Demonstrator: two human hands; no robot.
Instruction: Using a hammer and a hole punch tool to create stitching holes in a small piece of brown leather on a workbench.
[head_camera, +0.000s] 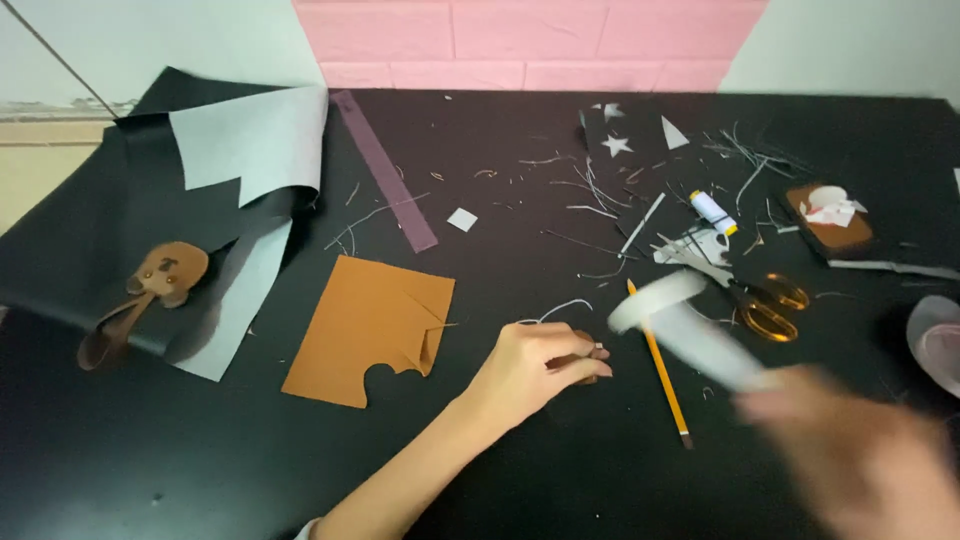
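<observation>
Brown leather piece (585, 358) sits near centre on the black counter (560, 470), pinched in the left hand (530, 370) grip; its long axis cannot be told. Blurred right hand (860, 460) grips a white mallet-like tool (690, 325), head pointing far-left. Scraps litter the counter; a pink brick wall (530, 40) lies behind.

Cut leather sheet (368, 328) lies left of the left hand (535, 368); ruler (385, 170) behind it, folded sheet (160, 200) further left with a small leather figure (160, 280) on it. Pencil (660, 365) between the hands. Scissors (765, 300) right of the pencil, thread spool (712, 212) behind them. Right hand (870, 460) nearest, at right.
</observation>
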